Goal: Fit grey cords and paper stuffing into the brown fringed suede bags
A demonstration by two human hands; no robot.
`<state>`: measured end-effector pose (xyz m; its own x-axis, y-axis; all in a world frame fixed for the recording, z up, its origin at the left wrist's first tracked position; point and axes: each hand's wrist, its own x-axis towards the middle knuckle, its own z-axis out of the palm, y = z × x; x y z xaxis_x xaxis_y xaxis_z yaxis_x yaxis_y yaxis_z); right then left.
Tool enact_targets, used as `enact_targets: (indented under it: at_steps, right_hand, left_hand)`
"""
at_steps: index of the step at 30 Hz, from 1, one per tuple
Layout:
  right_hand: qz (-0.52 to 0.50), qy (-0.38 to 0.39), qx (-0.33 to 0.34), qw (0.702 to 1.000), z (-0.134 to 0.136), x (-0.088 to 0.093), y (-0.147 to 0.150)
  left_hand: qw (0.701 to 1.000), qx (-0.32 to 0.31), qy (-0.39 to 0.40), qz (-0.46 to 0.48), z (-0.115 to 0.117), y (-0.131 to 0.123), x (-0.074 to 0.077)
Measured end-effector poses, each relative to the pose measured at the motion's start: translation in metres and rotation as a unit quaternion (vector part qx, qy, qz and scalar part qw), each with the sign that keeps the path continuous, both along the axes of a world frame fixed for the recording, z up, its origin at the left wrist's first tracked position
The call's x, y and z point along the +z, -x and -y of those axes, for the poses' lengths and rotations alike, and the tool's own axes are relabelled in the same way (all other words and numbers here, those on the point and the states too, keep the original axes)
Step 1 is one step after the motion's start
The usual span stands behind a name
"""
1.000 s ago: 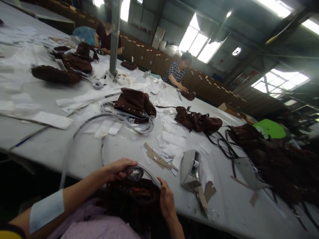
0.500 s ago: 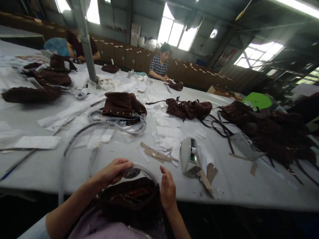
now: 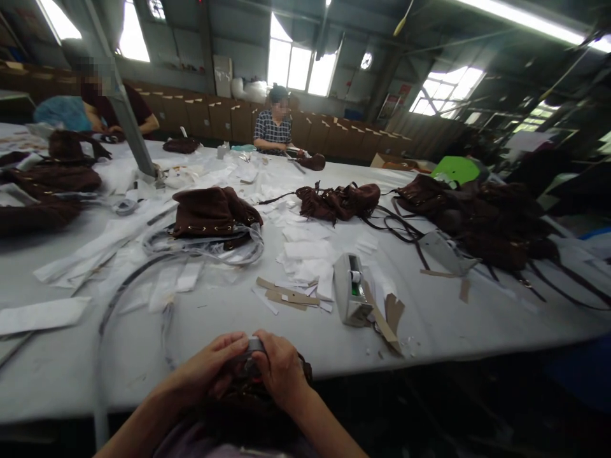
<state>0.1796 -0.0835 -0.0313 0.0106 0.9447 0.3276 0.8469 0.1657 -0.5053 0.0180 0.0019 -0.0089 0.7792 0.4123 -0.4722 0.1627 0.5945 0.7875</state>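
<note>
the coiled grey plastic strip (image 3: 254, 345), gripped between the curled fingers of the left hand (image 3: 210, 367) and right hand (image 3: 285, 370) just above the soft dark brown bag (image 3: 245, 389) near the long white table (image 3: 453, 334), could spring loose if either grip slackens.

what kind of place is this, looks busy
Most likely a bag workshop or small factory. A long worktable is strewn with paper scraps and several similar dark brown bags, and two other people work across it, one in a checked shirt.
</note>
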Motion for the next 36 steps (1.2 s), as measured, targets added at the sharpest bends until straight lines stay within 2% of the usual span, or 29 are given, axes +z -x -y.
enact_targets:
  at_steps: [3, 5, 10, 12, 15, 19, 24, 27, 30, 36]
  right_hand:
    - [0.026, 0.015, 0.015, 0.999, 0.005, -0.001, -0.001]
    - [0.019, 0.030, 0.025, 0.999, 0.007, -0.001, -0.002]
    - [-0.112, 0.051, 0.032, 0.992, -0.002, 0.003, -0.019]
    - [-0.123, 0.065, -0.030, 0.990, -0.018, 0.005, -0.037]
    - [-0.051, 0.108, -0.115, 0.986, -0.053, 0.002, -0.069]
    - [0.007, 0.160, -0.120, 0.980, -0.108, -0.011, -0.093]
    - [0.041, 0.224, -0.129, 0.965, -0.154, -0.033, -0.091]
    - [0.033, 0.244, -0.128, 0.961, -0.163, -0.041, -0.091]
    - [0.011, 0.236, -0.115, 0.965, -0.164, -0.041, -0.096]
    - [-0.072, 0.146, -0.105, 0.981, -0.160, -0.027, -0.104]
  left_hand:
    - [0.998, -0.052, 0.005, -0.020, -0.004, 0.004, -0.003]
    - [0.998, -0.063, 0.010, -0.016, -0.005, 0.004, -0.004]
    - [1.000, 0.008, 0.018, 0.011, -0.004, -0.002, -0.011]
    - [0.999, 0.029, 0.020, 0.004, -0.004, -0.002, -0.015]
    - [0.999, 0.032, 0.030, 0.004, -0.004, -0.002, -0.020]
    - [0.999, 0.038, 0.033, 0.005, -0.002, -0.002, -0.024]
    - [0.998, 0.060, 0.028, 0.014, 0.000, -0.005, -0.026]
    - [0.997, 0.065, 0.033, 0.007, 0.000, -0.005, -0.027]
    - [0.997, 0.063, 0.039, -0.002, -0.003, -0.007, -0.029]
    - [0.993, 0.095, 0.071, 0.004, -0.007, -0.011, -0.030]
